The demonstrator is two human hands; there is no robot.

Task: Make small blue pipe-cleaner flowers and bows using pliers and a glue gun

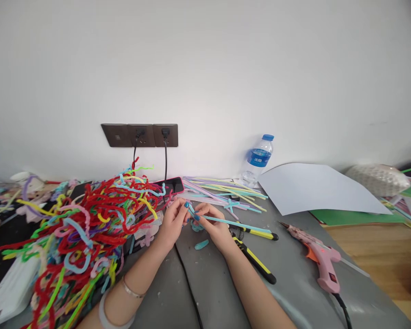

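A light blue pipe cleaner (238, 224) runs between my two hands, its long straight end pointing right. My left hand (174, 220) pinches its near end between thumb and fingers. Close beside it, my right hand (215, 225) has its fingers closed on the same pipe cleaner. Under my fingers sits a small bunch of bent blue loops (196, 226), partly hidden. On the grey mat below lies a short blue fuzzy piece (202, 245). Yellow-and-black pliers (255, 261) rest just right of my right hand.
A tangled heap of coloured pipe cleaners (89, 224) fills the left. Straight pipe cleaners (222, 189) and a phone (174, 184) lie behind my hands. A water bottle (259, 160) leans by the wall. On the right are a pink glue gun (320, 258) and white paper (318, 187).
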